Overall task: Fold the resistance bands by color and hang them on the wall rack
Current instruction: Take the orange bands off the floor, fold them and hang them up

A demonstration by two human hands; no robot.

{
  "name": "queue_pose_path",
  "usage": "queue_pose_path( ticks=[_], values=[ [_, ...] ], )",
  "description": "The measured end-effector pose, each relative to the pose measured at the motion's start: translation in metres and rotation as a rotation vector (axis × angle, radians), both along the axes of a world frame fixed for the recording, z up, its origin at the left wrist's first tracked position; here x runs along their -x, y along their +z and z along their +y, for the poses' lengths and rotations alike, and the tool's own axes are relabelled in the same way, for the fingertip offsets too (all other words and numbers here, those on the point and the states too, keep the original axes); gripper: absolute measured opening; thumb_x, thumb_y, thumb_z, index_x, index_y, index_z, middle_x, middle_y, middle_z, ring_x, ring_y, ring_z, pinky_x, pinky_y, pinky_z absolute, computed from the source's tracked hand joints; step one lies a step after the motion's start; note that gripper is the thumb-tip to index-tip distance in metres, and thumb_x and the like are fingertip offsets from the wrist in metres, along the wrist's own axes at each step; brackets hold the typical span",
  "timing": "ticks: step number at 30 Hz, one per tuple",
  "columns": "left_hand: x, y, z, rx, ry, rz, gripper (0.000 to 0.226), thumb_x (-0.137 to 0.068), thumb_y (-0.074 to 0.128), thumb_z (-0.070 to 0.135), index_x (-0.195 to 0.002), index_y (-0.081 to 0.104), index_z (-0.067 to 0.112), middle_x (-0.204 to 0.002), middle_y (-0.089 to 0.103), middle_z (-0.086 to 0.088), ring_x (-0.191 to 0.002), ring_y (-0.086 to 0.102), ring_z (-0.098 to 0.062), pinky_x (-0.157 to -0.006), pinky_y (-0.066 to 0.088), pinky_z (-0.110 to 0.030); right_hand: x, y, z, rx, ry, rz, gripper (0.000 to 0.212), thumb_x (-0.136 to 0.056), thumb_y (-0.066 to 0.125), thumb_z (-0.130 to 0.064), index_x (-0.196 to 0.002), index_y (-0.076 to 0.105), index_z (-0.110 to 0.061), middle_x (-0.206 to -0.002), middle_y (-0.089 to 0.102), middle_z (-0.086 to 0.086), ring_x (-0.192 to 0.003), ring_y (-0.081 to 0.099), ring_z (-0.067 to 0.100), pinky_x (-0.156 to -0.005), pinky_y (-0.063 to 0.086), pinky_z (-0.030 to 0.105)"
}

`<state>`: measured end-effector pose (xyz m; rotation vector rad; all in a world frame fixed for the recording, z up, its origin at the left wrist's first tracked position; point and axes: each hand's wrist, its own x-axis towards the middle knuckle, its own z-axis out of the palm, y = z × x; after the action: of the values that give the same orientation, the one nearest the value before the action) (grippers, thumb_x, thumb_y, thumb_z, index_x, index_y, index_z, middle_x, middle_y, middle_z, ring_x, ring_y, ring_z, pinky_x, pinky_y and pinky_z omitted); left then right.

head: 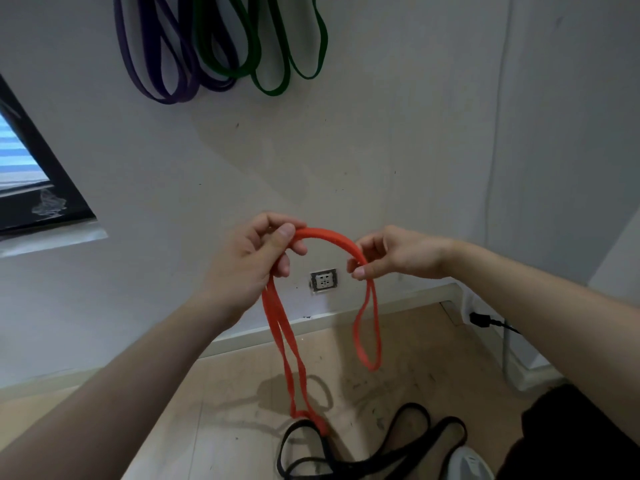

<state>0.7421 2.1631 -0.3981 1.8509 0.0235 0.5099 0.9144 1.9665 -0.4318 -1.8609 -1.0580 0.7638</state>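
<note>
pale wall with purple bands (162, 64) and green bands (270, 46) hung above both hands, where the left hand (252, 258) and right hand (391, 254) each pinch the red band (329, 235) arched between them, its long loop below the left likely to snag the black band (363, 448) on the floor.

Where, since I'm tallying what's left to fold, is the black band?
In the head view, bottom centre, the black band lies on the wooden floor, at the dangling end of the red band.
</note>
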Motion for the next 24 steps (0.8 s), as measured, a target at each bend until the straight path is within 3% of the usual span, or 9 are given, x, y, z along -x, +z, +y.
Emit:
queue_pose_path(
  ticks=[4, 7, 11, 13, 15, 17, 20, 24],
  values=[
    [-0.002, -0.012, -0.001, -0.141, 0.002, 0.043, 0.016, -0.101, 0.053, 0.008, -0.109, 0.067, 0.007, -0.077, 0.070, -0.001, -0.055, 0.056, -0.008, -0.056, 0.048, -0.016, 0.022, 0.000, 0.024, -0.132, 0.099, 0.106, 0.021, -0.090, 0.072, -0.007, -0.111, 0.068, -0.006, -0.107, 0.067, 0.025, -0.104, 0.065, 0.029, -0.103, 0.050, 0.046],
    [0.000, -0.014, 0.003, -0.172, -0.018, 0.075, 0.014, -0.101, 0.053, 0.008, -0.109, 0.065, 0.010, -0.075, 0.070, 0.000, -0.059, 0.059, -0.010, -0.058, 0.051, -0.018, 0.039, 0.004, 0.035, -0.246, 0.052, 0.121, 0.018, -0.096, 0.066, -0.010, -0.111, 0.064, 0.000, -0.093, 0.067, 0.008, -0.090, 0.065, 0.023, -0.087, 0.055, 0.034],
    [0.003, -0.014, 0.010, -0.042, -0.084, 0.162, 0.020, -0.100, 0.054, 0.021, -0.115, 0.057, 0.009, -0.076, 0.072, -0.002, -0.071, 0.066, -0.016, -0.070, 0.057, -0.024, 0.052, 0.013, 0.037, -0.299, -0.044, -0.072, 0.021, -0.099, 0.062, -0.021, -0.105, 0.069, -0.002, -0.074, 0.054, 0.000, -0.068, 0.054, 0.011, -0.068, 0.050, 0.027],
    [0.004, -0.015, 0.012, -0.042, -0.137, 0.206, 0.031, -0.096, 0.052, 0.029, -0.117, 0.058, 0.007, -0.080, 0.072, -0.002, -0.080, 0.070, -0.018, -0.078, 0.058, -0.027, 0.055, 0.021, 0.036, -0.371, -0.083, -0.130, 0.018, -0.099, 0.062, -0.021, -0.100, 0.071, -0.006, -0.072, 0.052, 0.002, -0.065, 0.049, 0.010, -0.062, 0.046, 0.028],
    [0.005, -0.017, 0.013, -0.097, -0.187, 0.235, 0.027, -0.099, 0.051, 0.025, -0.111, 0.063, 0.004, -0.089, 0.072, -0.005, -0.085, 0.070, -0.018, -0.083, 0.056, -0.026, 0.055, 0.030, 0.032, -0.454, -0.126, -0.127, 0.013, -0.099, 0.062, -0.020, -0.096, 0.072, -0.011, -0.071, 0.048, 0.006, -0.061, 0.043, 0.014, -0.056, 0.038, 0.030],
    [0.005, -0.021, 0.013, -0.149, -0.221, 0.274, 0.019, -0.101, 0.052, 0.020, -0.105, 0.066, 0.007, -0.096, 0.071, -0.008, -0.092, 0.071, -0.020, -0.085, 0.056, -0.026, 0.050, 0.038, 0.026, -0.545, -0.170, -0.098, 0.012, -0.098, 0.062, -0.020, -0.095, 0.071, -0.013, -0.065, 0.045, 0.001, -0.057, 0.037, 0.015, -0.053, 0.029, 0.033],
    [0.004, -0.021, 0.012, -0.120, -0.224, 0.284, 0.018, -0.102, 0.051, 0.019, -0.108, 0.063, 0.008, -0.089, 0.072, -0.003, -0.096, 0.072, -0.023, -0.087, 0.057, -0.029, 0.040, 0.049, 0.017, -0.639, -0.239, -0.074, 0.013, -0.098, 0.060, -0.018, -0.094, 0.070, -0.011, -0.061, 0.043, -0.009, -0.056, 0.032, 0.014, -0.057, 0.020, 0.042],
    [0.001, -0.014, 0.009, -0.023, -0.200, 0.221, 0.019, -0.099, 0.053, 0.019, -0.109, 0.064, 0.007, -0.082, 0.071, -0.001, -0.086, 0.072, -0.020, -0.082, 0.057, -0.026, 0.028, 0.053, 0.010, -0.740, -0.276, -0.021, 0.015, -0.096, 0.062, -0.020, -0.088, 0.074, -0.018, -0.060, 0.038, -0.006, -0.054, 0.030, 0.011, -0.057, 0.019, 0.038]
  ],
)
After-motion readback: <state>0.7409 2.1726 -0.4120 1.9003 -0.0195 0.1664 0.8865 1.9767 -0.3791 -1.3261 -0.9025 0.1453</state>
